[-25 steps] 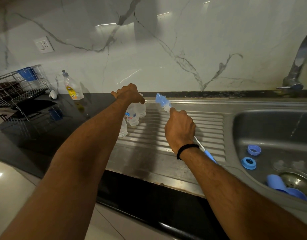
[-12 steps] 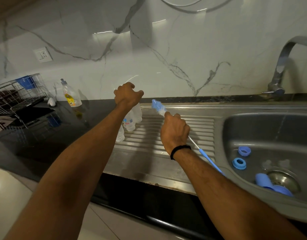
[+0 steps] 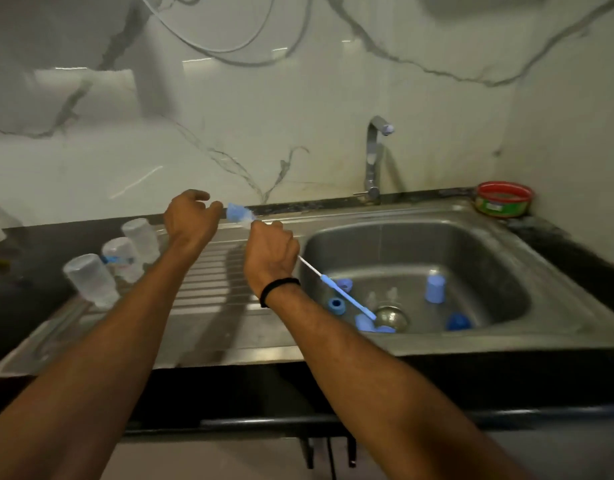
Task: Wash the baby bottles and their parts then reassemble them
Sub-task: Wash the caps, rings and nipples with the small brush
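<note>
Three clear baby bottles stand upside down on the steel drainboard (image 3: 208,306) at the left: a far one (image 3: 141,237), a middle one with a blue label (image 3: 121,258) and a near one (image 3: 90,280). My right hand (image 3: 270,251) grips a blue bottle brush (image 3: 343,294) by its thin shaft, with the bristle head (image 3: 238,213) pointing up and left. My left hand (image 3: 191,216) hovers beside the bristles with loosely curled fingers and holds nothing. In the sink (image 3: 489,244) lie blue rings (image 3: 336,305), blue caps (image 3: 435,289) and clear teats (image 3: 371,299).
A steel tap (image 3: 373,161) rises behind the basin. A red and green tub (image 3: 503,199) sits in the back right corner. The drain strainer (image 3: 390,317) lies at the basin's middle. A black counter borders the sink, and a marble wall stands behind.
My left hand has let go of the bottles and moved right to the brush head. The view has swung right and now takes in the whole sink.
</note>
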`<control>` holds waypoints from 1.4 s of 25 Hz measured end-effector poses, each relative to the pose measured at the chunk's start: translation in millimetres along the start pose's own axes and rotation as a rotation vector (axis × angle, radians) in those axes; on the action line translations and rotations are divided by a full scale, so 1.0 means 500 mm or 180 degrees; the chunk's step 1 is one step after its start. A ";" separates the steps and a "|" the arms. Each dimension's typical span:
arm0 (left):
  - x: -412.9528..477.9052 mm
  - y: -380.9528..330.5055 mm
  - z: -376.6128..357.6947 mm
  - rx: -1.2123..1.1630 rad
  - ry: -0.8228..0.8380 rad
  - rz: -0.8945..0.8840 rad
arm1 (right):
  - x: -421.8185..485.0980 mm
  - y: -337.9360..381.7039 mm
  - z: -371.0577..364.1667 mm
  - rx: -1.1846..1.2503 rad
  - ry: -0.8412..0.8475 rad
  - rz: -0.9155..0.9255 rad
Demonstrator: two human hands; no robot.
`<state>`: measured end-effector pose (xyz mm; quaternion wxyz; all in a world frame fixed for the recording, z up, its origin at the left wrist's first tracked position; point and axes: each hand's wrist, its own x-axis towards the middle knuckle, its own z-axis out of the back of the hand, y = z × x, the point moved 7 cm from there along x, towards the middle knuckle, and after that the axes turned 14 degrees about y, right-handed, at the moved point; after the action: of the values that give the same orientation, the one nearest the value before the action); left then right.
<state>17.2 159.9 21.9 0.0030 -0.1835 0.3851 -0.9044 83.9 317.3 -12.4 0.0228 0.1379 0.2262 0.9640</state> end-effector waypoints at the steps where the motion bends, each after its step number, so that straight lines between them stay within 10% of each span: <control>1: -0.014 -0.020 -0.028 -0.0154 0.0024 0.0016 | -0.004 -0.030 0.021 -0.0044 -0.0048 -0.0023; 13: -0.149 -0.203 -0.373 -0.0551 0.0749 0.0063 | -0.017 -0.461 0.188 -0.0271 0.0244 -0.0582; 28: -0.152 -0.134 -0.820 0.2029 0.3438 -0.0291 | 0.042 -0.623 0.139 0.0116 0.0141 -0.0839; 35: -0.140 -0.114 -0.813 0.1563 0.3081 0.0089 | 0.038 -0.630 0.131 0.0067 0.0230 -0.0909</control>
<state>-45.5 492.9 -220.0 -0.1199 0.2653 0.1223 -0.9488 78.0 630.1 -90.7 0.1501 0.0698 0.2542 0.9529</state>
